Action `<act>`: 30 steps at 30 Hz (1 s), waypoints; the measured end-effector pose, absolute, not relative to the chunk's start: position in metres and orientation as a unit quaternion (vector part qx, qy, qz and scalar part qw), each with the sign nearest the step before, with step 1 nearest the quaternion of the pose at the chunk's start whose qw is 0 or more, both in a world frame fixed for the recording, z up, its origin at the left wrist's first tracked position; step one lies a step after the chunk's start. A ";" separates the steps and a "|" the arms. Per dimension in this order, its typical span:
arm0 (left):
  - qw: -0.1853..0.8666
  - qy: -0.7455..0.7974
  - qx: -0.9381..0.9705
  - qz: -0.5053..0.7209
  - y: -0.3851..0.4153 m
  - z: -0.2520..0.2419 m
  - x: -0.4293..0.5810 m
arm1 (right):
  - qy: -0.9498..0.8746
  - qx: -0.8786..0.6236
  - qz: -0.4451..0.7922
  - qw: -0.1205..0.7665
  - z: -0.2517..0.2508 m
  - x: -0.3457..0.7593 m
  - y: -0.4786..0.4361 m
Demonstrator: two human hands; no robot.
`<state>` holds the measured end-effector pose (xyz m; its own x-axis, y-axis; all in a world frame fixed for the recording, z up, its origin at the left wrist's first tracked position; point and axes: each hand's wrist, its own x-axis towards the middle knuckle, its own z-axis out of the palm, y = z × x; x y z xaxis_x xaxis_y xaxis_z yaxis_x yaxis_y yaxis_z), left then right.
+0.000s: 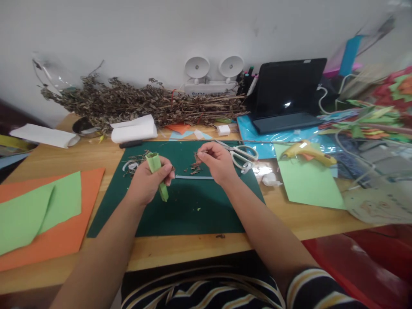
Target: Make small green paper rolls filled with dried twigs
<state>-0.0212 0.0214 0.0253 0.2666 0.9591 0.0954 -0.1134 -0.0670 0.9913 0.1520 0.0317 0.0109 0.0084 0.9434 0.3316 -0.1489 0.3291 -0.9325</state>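
Note:
My left hand [149, 180] is wrapped round a light green paper tube [155, 164], held tilted above the dark green cutting mat [193, 210]. Something brown shows inside the tube's upper opening. To its right, my right hand [216, 161] is closed in a pinch on what look like brown dried leaf bits. A small pile of dried leaf crumbs [195, 168] lies on the mat beside those fingers. A thin pale strip [195, 177] lies between my hands. Scissors [243, 155] with white handles rest just beyond my right hand.
Bundled dried plant stalks [135, 103] lie along the wall. At right are a yellow glue gun [307, 152] on green paper [312, 189] and a black tablet [291, 88]. Orange paper [92, 189] and green sheets [64, 201] lie at left, with a white paper roll [134, 130] behind.

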 end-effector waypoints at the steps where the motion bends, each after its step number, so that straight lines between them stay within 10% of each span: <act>1: 0.569 0.382 0.560 0.465 0.021 0.025 -0.020 | -0.512 -0.354 0.479 0.619 0.010 0.152 0.033; 30: 0.367 0.474 0.563 0.569 0.012 0.012 -0.007 | -0.537 -0.306 0.604 0.503 0.016 0.123 0.008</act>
<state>-0.0069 0.0116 0.0125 -0.0975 0.9513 0.2923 0.1157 -0.2809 0.9527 0.1235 0.0076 0.0157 -0.3060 0.9366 0.1709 -0.2801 0.0830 -0.9564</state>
